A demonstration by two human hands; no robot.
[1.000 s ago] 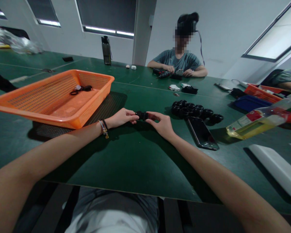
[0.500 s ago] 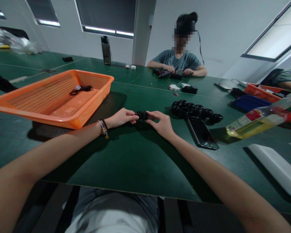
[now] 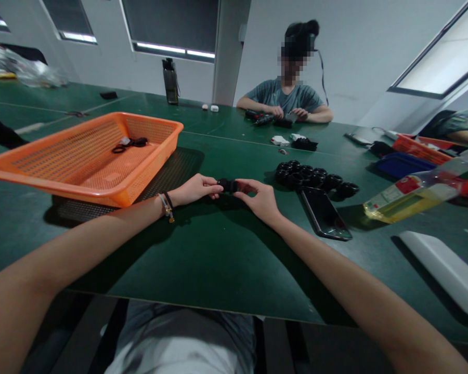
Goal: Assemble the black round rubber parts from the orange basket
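Observation:
Between my two hands is a small black ribbed cylindrical part, held just above the green table; its exact kind is too small to tell. My left hand pinches its left end between thumb and fingertips, and a bracelet and a dark band circle that wrist. At the other end, the thumb and fingers of my right hand are closed on the part. Several glossy black round parts stand grouped on the table to the right of my right hand.
An orange mesh basket holding a black cable stands at left. To the right lie a phone, a tilted bottle of yellow liquid and a white slab. Across the table a person handles dark items beside a power drill.
My hands and the black part stay almost in place. The hands of the person across the table have shifted slightly.

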